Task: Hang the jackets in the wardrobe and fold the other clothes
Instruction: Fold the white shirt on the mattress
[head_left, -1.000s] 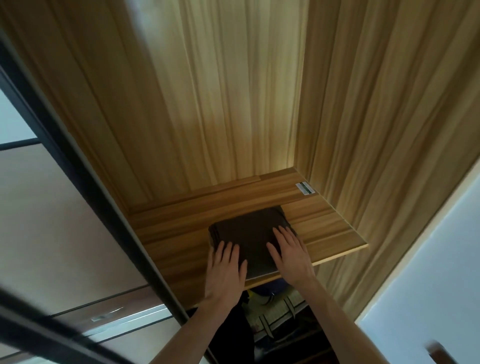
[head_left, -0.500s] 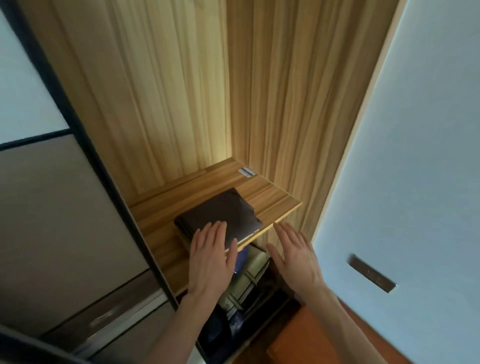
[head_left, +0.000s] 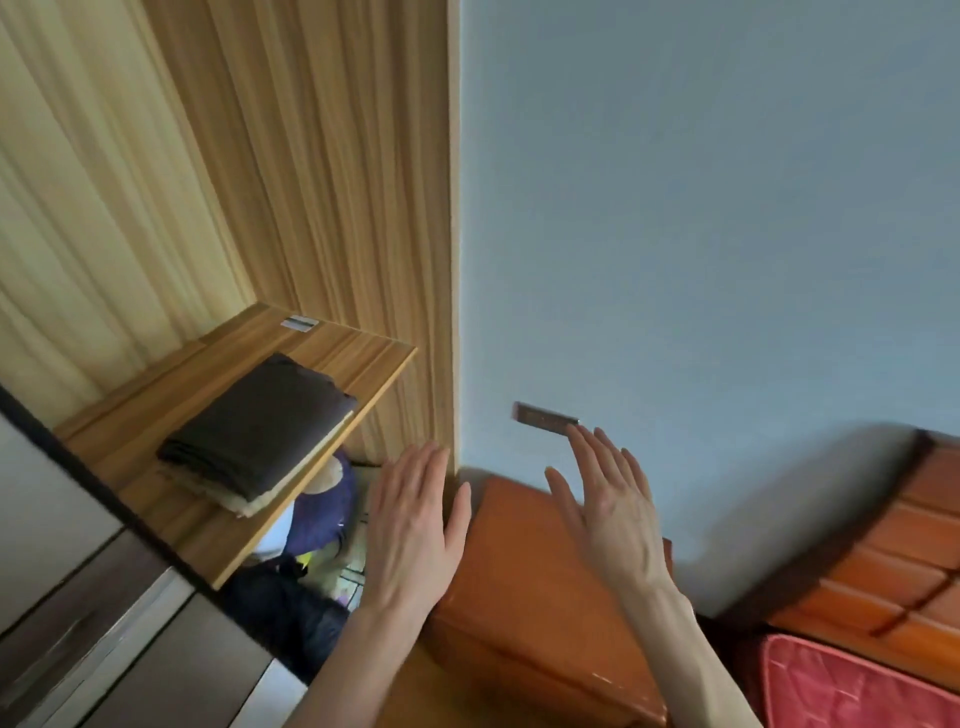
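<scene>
Wardrobe shelf (head_left: 171, 410), wood-grain board: carried one stack of folded clothes. Folded dark brown garment (head_left: 260, 423) lay on top, over a folded cream garment (head_left: 244, 499) whose edges showed beneath it along the front and right. The stack sat toward the shelf's front edge, about midway along it, its near corner at the edge. A small label (head_left: 298, 323) was stuck at the shelf's back right corner.

Left hand (head_left: 413, 525): fingers straight and together, thumb spread, palm turned down; held nothing; raised in front of the wardrobe's right side panel (head_left: 337, 208), apart from the stack.

Right hand (head_left: 610, 506): fingers straight and slightly spread, holding nothing; raised before the pale blue wall (head_left: 701, 208), its fingertips just below a small dark wall plate (head_left: 545, 415).

Below the shelf: a purple item (head_left: 327, 514) and dark clothing (head_left: 283, 608) in the lower compartment, details unclear.

Right of the wardrobe: an orange-brown bedside cabinet (head_left: 524, 587) against the wall; further right, a wooden headboard (head_left: 883, 545) and red bedding (head_left: 841, 680).

Left foreground: sliding door (head_left: 78, 613) with dark frame.
</scene>
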